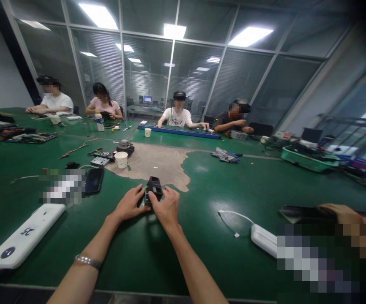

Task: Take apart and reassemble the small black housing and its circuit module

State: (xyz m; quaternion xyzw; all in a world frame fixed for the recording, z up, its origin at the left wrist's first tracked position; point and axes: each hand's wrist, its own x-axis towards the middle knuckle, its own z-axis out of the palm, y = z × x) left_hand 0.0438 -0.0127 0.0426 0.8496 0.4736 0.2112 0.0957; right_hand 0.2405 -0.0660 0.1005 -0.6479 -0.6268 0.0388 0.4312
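Note:
Near the middle of the green table I hold a small black boxy device (155, 187) between both hands, tilted. A green circuit board (147, 198) shows along its left side. My left hand (132, 204) grips this side, its thumb reaching to the lower edge and its fingertips at the board. With the thumb on the near face and bent fingers at the right side, my right hand (167, 207) also grips the device. The device's underside and the tips of some right-hand fingers are hidden.
Beyond my hands lies a torn brown sheet (157, 162) with a paper cup (121, 159) at its left. A phone (94, 180) and white power bank (26, 236) lie left. Gloves (225, 155), a green basket (310, 159) and a co-worker's hand (344, 214) are right. Several people sit opposite.

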